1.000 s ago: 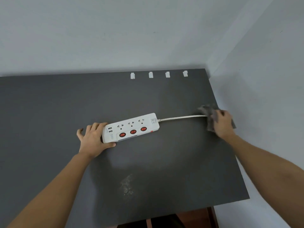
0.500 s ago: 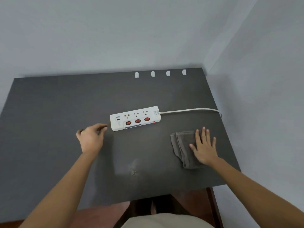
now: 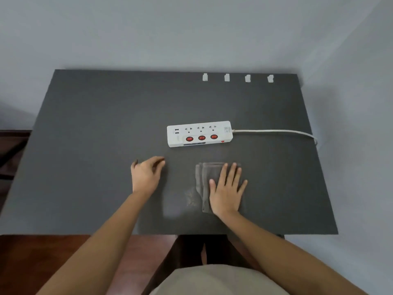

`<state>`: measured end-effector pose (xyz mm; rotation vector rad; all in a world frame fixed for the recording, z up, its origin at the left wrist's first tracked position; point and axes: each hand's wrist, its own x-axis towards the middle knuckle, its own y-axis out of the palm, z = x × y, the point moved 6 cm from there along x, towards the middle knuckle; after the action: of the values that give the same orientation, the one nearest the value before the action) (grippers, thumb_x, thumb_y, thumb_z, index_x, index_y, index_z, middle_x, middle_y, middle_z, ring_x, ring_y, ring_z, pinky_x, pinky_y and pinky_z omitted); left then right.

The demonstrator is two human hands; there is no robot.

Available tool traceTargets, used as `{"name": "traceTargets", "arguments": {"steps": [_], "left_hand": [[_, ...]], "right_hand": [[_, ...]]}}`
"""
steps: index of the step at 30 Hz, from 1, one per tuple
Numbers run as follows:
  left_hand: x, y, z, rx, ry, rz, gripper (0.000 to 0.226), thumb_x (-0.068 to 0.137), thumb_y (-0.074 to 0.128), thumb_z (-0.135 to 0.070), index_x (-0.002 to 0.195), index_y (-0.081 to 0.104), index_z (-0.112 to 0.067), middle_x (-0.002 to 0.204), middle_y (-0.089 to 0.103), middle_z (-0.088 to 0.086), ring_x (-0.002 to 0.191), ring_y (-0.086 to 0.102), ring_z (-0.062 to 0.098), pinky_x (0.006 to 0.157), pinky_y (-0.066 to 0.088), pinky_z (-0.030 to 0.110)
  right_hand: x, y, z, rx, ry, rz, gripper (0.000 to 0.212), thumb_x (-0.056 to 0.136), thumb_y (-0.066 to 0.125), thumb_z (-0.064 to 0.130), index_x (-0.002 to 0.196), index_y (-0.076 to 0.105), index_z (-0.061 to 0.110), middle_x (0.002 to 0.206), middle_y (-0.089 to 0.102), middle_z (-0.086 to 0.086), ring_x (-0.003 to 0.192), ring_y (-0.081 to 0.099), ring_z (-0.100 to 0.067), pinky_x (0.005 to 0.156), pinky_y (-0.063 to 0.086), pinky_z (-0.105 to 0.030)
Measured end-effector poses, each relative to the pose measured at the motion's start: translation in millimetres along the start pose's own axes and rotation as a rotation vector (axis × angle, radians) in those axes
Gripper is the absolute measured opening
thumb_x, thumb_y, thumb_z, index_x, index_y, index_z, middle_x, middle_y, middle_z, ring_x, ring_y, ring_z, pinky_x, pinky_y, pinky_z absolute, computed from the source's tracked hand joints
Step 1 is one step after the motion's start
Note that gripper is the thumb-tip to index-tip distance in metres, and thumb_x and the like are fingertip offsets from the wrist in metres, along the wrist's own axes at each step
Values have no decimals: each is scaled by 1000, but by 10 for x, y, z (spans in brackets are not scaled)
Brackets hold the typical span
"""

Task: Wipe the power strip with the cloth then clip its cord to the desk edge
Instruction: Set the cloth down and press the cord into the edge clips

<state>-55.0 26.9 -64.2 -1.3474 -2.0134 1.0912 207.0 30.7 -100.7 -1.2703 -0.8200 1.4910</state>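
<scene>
1. Head view, desk: I look down on a dark grey desk point(image 3: 85, 145) set into a corner, with pale walls on its far and right sides.
2. Head view, power strip: the white power strip point(image 3: 199, 134) lies flat near the middle of the desk, a little to the right, its long side running left to right. It shows 3 red switches in a row along its near side, 3 sockets behind them and 2 USB ports at its left end.
3. Head view, cord: the white cord point(image 3: 274, 131) leaves the strip's right end, runs along the desk to the right and bends down over the right edge. It sits in none of the clips.
4. Head view, clips: 4 small white clips point(image 3: 227, 77) stand in a row at the far edge of the desk, right of its middle, well apart from the cord.
5. Head view, cloth: the folded grey cloth point(image 3: 204, 177) lies flat on the desk, near of the strip and apart from it.
6. Head view, right hand: my right hand point(image 3: 227, 188) rests palm down on the cloth, fingers straight and spread, gripping nothing.
7. Head view, left hand: my left hand point(image 3: 146, 175) is on or just over the bare desk, left of the cloth and near of the strip's left end, fingers loosely curled and empty, touching neither.
8. Head view, mark: a pale scuffed mark point(image 3: 191, 198) shows on the desk just left of the cloth's near part.
</scene>
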Motion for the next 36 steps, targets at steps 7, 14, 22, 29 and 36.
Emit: {"name": "traceTargets", "arguments": {"steps": [7, 14, 22, 29, 36], "left_hand": [[-780, 299, -236, 225, 534, 222, 46, 96, 36, -46, 134, 54, -25, 142, 54, -1, 128, 47, 22, 111, 25, 47], [-1226, 503, 91, 538, 571, 429, 68, 89, 35, -66, 149, 27, -35, 159, 25, -3, 146, 13, 27, 110, 5, 60], [-561, 27, -403, -17, 331, 94, 25, 90, 56, -34, 108, 71, -26, 120, 68, 0, 109, 60, 10, 105, 38, 54], [525, 295, -1261, 1, 95, -39, 49, 97, 39, -47, 77, 68, -13, 83, 75, 6, 80, 69, 28, 86, 48, 39], [788, 1083, -1361, 388, 208, 399, 69, 93, 22, -64, 153, 5, -35, 164, 0, 4, 149, -6, 28, 116, -4, 58]], "right_hand": [[-374, 98, 199, -58, -343, 127, 66, 94, 41, 18, 148, 3, 17, 155, -11, -1, 143, -13, -24, 112, -4, -58], [-457, 216, 8, -267, -685, 170, 70, 90, 28, 50, 147, 12, 12, 157, 16, -8, 144, 11, -23, 114, 6, -55], [126, -589, -208, 264, -677, 25, 21, 83, 64, 15, 104, 66, 16, 97, 74, -3, 91, 67, -22, 90, 50, -41], [1334, -1448, -875, 148, -356, -251, 34, 90, 49, 38, 64, 55, 16, 61, 59, -9, 70, 61, -35, 74, 45, -42], [2001, -1237, -1114, -92, -271, -86, 25, 90, 56, 21, 115, 59, 16, 108, 58, -18, 109, 51, -40, 98, 33, -52]]}}
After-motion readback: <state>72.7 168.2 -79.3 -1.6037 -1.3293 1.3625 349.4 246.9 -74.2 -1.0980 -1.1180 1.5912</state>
